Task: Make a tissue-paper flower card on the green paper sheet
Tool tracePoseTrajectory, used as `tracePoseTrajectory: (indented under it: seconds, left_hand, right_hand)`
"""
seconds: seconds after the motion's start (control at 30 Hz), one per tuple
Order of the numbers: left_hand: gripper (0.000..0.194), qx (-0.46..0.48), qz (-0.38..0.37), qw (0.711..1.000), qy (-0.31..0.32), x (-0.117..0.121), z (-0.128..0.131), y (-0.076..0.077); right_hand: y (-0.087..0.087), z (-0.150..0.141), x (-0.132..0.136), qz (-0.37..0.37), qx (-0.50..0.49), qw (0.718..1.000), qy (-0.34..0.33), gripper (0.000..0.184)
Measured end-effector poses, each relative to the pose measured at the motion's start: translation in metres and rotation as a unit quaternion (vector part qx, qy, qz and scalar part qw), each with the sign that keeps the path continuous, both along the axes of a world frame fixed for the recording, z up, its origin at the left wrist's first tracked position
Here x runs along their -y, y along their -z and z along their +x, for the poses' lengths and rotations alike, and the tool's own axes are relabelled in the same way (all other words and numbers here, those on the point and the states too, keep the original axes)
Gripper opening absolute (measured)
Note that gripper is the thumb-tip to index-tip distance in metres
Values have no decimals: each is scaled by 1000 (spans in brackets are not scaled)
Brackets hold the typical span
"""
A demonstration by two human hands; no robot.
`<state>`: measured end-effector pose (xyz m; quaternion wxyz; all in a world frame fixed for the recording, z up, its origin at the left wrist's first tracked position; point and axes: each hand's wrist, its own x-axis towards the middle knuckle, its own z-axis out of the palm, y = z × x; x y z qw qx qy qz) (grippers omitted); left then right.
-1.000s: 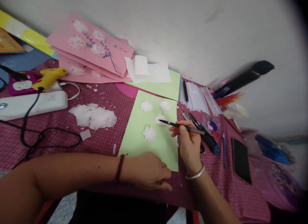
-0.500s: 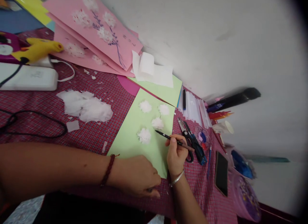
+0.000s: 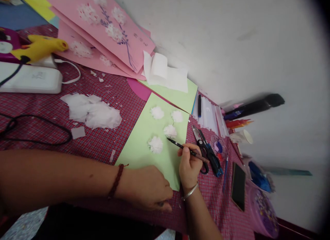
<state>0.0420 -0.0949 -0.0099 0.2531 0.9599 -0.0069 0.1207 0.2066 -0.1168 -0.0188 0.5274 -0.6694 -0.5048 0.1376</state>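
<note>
My right hand pinches a slim black pencil with light specks and a brownish end. Its dark tip is at the light green paper, just below a white tissue flower. A thin dark line joins that flower to another white flower above. Two more flowers, one at the upper left and one lower down, sit on the sheet. My left hand lies across the paper's near edge, palm down, fingers loosely bent, thumb apart; its fingertips are partly hidden.
To the right are black scissors, a paint palette and a phone. White tissue pieces lie left, near a black cord, a power strip and a yellow glue gun. Pink flower cards lean by the wall.
The pencil and both hands hold almost the same place on the sheet. The whole view has shifted slightly.
</note>
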Motion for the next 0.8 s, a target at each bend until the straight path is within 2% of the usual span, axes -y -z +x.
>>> tracePoseTrajectory:
  seconds: [0.13,0.43,0.8]
  left_hand:
    - [29,-9,8,1000,-1,0,0,0]
    - [27,32,0,999,-11,1,-1,2]
    - [28,34,-1,999,-15,1,-1,3]
  right_hand:
    - [1,0,-1,-1,5,1000,0,13]
    - [-2,0,-2,-4,26,1000,6,12]
    - [-7,-5,2,-16,32,999,-27,13]
